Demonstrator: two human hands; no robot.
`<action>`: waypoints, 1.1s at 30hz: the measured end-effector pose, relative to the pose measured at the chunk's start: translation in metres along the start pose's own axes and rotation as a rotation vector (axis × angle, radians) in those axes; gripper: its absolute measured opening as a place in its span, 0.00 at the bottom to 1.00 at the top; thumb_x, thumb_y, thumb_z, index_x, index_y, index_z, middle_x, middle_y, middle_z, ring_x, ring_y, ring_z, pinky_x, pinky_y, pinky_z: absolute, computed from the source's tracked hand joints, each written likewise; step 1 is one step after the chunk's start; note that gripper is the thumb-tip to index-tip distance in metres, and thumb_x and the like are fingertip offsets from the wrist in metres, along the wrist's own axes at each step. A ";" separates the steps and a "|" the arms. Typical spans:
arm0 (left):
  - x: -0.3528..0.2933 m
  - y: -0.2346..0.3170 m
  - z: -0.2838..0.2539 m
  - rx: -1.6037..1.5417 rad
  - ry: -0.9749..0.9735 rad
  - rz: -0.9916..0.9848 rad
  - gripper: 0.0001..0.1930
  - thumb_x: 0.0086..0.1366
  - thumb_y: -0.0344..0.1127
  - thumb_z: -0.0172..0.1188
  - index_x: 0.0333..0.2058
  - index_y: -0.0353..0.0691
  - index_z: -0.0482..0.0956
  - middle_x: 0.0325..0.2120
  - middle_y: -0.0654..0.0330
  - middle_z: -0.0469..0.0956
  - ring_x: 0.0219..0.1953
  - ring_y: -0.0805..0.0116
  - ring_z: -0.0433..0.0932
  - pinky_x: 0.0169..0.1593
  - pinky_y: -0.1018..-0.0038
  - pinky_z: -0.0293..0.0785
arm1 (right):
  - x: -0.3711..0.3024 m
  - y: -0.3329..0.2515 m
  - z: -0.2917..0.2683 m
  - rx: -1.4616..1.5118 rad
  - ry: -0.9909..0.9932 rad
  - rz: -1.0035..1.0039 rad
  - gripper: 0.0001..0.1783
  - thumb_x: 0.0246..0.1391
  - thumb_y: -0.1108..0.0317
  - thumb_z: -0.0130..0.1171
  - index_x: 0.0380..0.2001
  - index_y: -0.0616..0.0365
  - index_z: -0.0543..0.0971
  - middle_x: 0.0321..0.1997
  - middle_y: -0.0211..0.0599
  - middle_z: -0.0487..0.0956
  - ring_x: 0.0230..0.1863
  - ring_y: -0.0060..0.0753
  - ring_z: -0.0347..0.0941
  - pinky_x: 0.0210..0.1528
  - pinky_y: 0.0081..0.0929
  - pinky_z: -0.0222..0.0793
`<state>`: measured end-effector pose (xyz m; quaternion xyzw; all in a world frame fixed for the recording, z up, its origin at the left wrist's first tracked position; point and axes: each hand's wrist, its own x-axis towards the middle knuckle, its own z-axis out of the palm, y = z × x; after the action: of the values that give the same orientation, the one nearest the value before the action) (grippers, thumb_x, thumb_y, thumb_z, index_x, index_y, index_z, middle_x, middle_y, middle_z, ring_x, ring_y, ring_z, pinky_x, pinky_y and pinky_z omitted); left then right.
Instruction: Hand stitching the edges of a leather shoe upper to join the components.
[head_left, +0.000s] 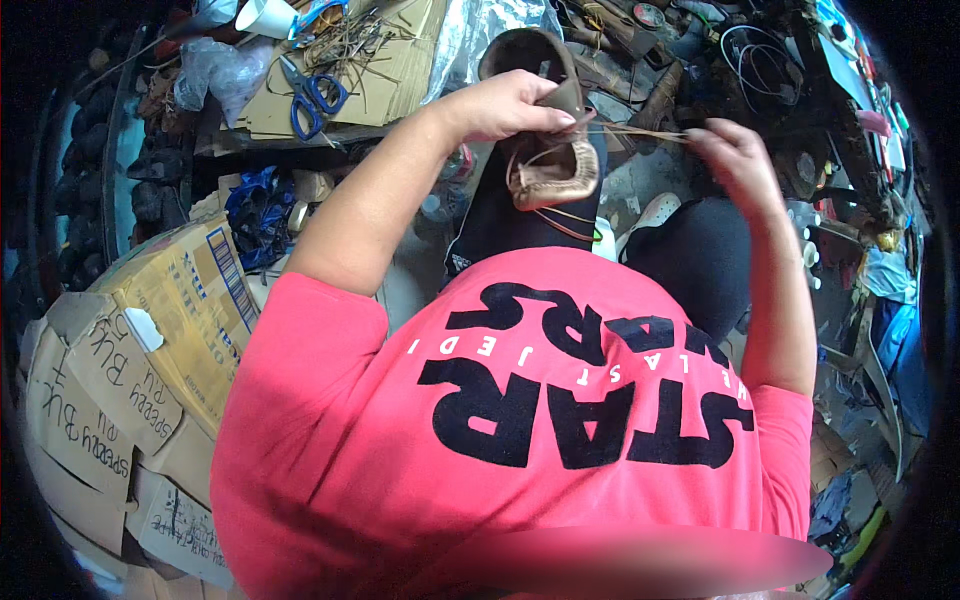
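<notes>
A brown moccasin-style shoe (560,190) lies on my raised thigh, its gathered toe towards me and its heel part away from me. My left hand (515,105) grips it near the middle, thumb and fingers closed on the brown leather. From there a thin tan lace (645,132) runs out to the right, stretched nearly straight. Its far end is in the closed fingers of my right hand (735,155), which is slightly blurred. Where the lace enters the shoe is hard to make out behind my left thumb.
At the back left, blue-handled scissors (318,97) and loose tan strips (345,45) lie on stacked cardboard (395,80). A white cup (266,18) is beside them. Cardboard boxes (165,325) stand on my left. Cluttered tools and coiled wire (760,65) fill the far right.
</notes>
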<state>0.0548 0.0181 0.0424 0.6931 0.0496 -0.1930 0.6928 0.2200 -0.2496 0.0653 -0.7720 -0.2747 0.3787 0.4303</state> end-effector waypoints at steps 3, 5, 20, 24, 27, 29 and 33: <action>-0.006 0.019 0.009 0.123 0.040 -0.101 0.12 0.63 0.35 0.57 0.41 0.33 0.77 0.32 0.67 0.78 0.35 0.81 0.72 0.44 0.80 0.69 | -0.009 0.021 -0.017 -0.051 -0.007 0.012 0.22 0.52 0.59 0.63 0.13 0.49 0.64 0.15 0.14 0.55 0.18 0.09 0.49 0.19 0.17 0.43; -0.004 0.003 0.001 0.082 0.021 -0.067 0.12 0.63 0.35 0.57 0.42 0.34 0.77 0.34 0.68 0.79 0.36 0.82 0.72 0.45 0.80 0.69 | -0.009 0.015 -0.020 -0.020 -0.025 -0.029 0.23 0.52 0.60 0.62 0.13 0.49 0.62 0.16 0.14 0.54 0.20 0.10 0.48 0.20 0.18 0.43; -0.012 0.007 -0.015 -0.094 -0.096 -0.121 0.12 0.61 0.34 0.59 0.41 0.34 0.77 0.33 0.65 0.79 0.37 0.80 0.75 0.45 0.79 0.71 | -0.035 -0.014 -0.037 -0.320 -0.053 -0.005 0.19 0.51 0.61 0.62 0.18 0.59 0.68 0.17 0.22 0.61 0.24 0.14 0.54 0.23 0.20 0.51; -0.007 -0.007 -0.013 0.211 0.169 0.003 0.19 0.54 0.40 0.66 0.42 0.36 0.76 0.30 0.61 0.79 0.33 0.74 0.76 0.42 0.77 0.71 | -0.020 -0.021 -0.014 -0.418 0.268 -0.127 0.20 0.50 0.60 0.63 0.18 0.60 0.65 0.16 0.23 0.58 0.22 0.16 0.50 0.22 0.20 0.50; -0.009 0.013 0.018 0.973 0.881 0.438 0.19 0.45 0.40 0.72 0.32 0.39 0.73 0.29 0.56 0.70 0.30 0.62 0.72 0.35 0.73 0.70 | 0.002 0.012 0.008 0.240 0.452 -0.133 0.18 0.53 0.57 0.61 0.18 0.54 0.71 0.18 0.19 0.64 0.21 0.12 0.56 0.22 0.15 0.53; -0.018 0.012 0.038 0.876 0.888 0.464 0.18 0.46 0.39 0.71 0.28 0.39 0.71 0.27 0.58 0.67 0.26 0.66 0.69 0.30 0.72 0.67 | 0.013 0.025 0.028 0.664 0.424 -0.199 0.18 0.61 0.53 0.50 0.28 0.56 0.77 0.25 0.25 0.72 0.24 0.16 0.62 0.27 0.17 0.59; -0.026 -0.017 0.052 0.741 0.848 0.389 0.11 0.49 0.33 0.67 0.28 0.38 0.73 0.25 0.58 0.69 0.25 0.67 0.70 0.29 0.75 0.67 | 0.037 -0.015 0.069 1.283 0.400 -0.025 0.23 0.63 0.49 0.42 0.40 0.58 0.76 0.34 0.36 0.75 0.34 0.31 0.67 0.51 0.38 0.63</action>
<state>0.0148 -0.0271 0.0368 0.9016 0.1232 0.2266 0.3472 0.1826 -0.1829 0.0413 -0.4154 0.0806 0.3116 0.8508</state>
